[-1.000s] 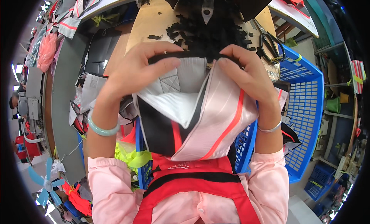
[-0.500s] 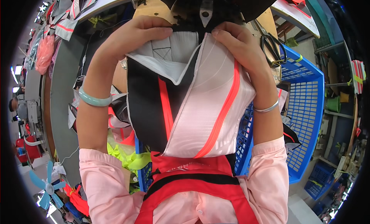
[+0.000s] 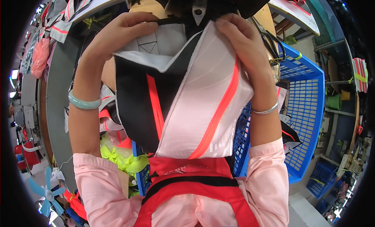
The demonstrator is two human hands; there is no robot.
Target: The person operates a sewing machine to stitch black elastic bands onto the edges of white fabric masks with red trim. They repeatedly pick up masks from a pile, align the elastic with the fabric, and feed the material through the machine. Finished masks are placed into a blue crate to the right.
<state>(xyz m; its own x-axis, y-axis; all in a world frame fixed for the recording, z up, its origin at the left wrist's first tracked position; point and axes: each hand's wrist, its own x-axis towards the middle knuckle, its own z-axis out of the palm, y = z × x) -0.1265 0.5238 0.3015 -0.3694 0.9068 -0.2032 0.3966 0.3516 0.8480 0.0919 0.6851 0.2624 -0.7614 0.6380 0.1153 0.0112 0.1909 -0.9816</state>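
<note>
Between my hands hangs a sewn fabric bag piece [image 3: 203, 106], black on the left and pale pinkish grey on the right, with red-orange stripes and a light lining showing at its gaping top. My left hand [image 3: 131, 32] pinches the top left edge, near a stitched box with a cross on the lining. At the upper right corner, my right hand [image 3: 244, 41] grips the pale panel with thumb and fingers. The dark sewing machine head [image 3: 199, 10], with a pointed metal plate, is just beyond the fabric's top edge.
A large blue plastic basket [image 3: 302, 110] with fabric pieces stands to the right. Black-handled scissors [image 3: 273, 47] lie on the table by its far rim. Yellow-green cloth strips [image 3: 121, 158] are heaped at lower left. A light-blue fan [image 3: 49, 194] stands further left.
The bag piece and both hands have shifted slightly left in the picture. My left hand has moved away from the right one, so the top opening is spread wider.
</note>
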